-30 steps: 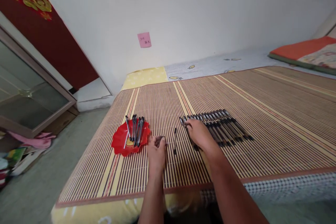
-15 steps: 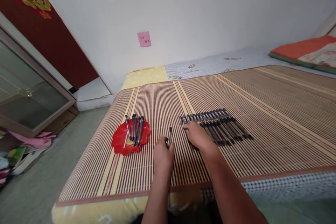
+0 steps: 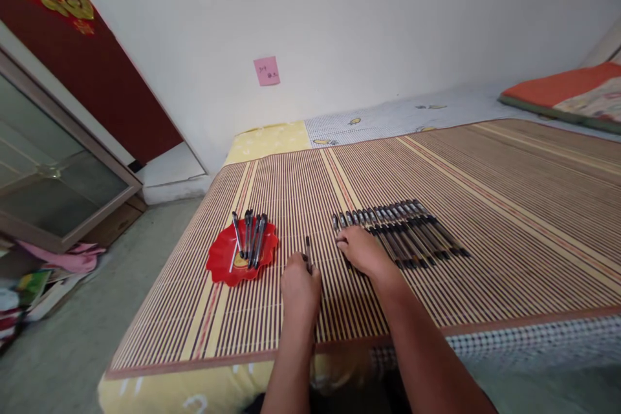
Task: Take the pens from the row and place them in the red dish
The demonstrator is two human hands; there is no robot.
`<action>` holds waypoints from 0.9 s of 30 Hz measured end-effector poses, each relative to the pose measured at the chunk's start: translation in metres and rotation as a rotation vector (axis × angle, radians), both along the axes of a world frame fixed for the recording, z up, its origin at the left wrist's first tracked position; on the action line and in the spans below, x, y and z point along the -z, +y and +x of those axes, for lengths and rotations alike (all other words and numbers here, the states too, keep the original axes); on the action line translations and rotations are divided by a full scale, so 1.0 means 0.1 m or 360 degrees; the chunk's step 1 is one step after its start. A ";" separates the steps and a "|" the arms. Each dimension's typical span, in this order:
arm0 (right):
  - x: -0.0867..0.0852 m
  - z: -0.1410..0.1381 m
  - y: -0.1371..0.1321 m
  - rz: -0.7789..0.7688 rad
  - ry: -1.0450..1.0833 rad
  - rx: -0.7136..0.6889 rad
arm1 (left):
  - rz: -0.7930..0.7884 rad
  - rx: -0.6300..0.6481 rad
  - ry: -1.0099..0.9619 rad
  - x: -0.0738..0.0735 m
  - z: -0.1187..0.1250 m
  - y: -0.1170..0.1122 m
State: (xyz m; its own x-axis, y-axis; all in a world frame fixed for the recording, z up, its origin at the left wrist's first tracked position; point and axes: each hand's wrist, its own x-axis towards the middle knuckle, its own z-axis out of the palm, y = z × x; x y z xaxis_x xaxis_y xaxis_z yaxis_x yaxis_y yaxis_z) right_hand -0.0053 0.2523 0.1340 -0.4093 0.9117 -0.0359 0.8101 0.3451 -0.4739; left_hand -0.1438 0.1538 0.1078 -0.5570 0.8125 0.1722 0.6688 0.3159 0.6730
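My left hand [image 3: 299, 284] is closed around a dark pen [image 3: 307, 251] whose tip sticks up and away from my fingers, just right of a red plate [image 3: 220, 260]. Several dark pens [image 3: 250, 239] lie side by side on that plate. My right hand [image 3: 361, 252] rests on the left end of a long row of dark pens [image 3: 407, 233] laid out on the striped bamboo mat [image 3: 485, 207]; its fingers are curled over the nearest pens, and what they grip is hidden.
The mat covers a bed with a yellow sheet [image 3: 272, 141] at its far left. A white wall with a pink sticky note [image 3: 266, 70] is behind. An orange cushion [image 3: 563, 94] lies at far right. Floor clutter [image 3: 39, 272] sits at left.
My left hand has picked the single pen up off the mat and drawn it left toward the plate. My right hand has slid slightly nearer along the row's left end.
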 end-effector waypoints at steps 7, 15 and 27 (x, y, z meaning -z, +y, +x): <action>0.01 0.05 0.02 0.0081 -0.0102 0.0187 | 0.0077 -0.0089 -0.0154 -0.03 0.01 -0.01; -0.03 -0.07 -0.07 0.0005 -0.0197 0.0102 | 0.0524 0.0013 -0.0835 -0.05 -0.04 0.03; 0.01 -0.16 -0.09 -0.0031 -0.0056 0.0155 | 0.0711 0.0267 -0.1892 -0.04 0.01 0.01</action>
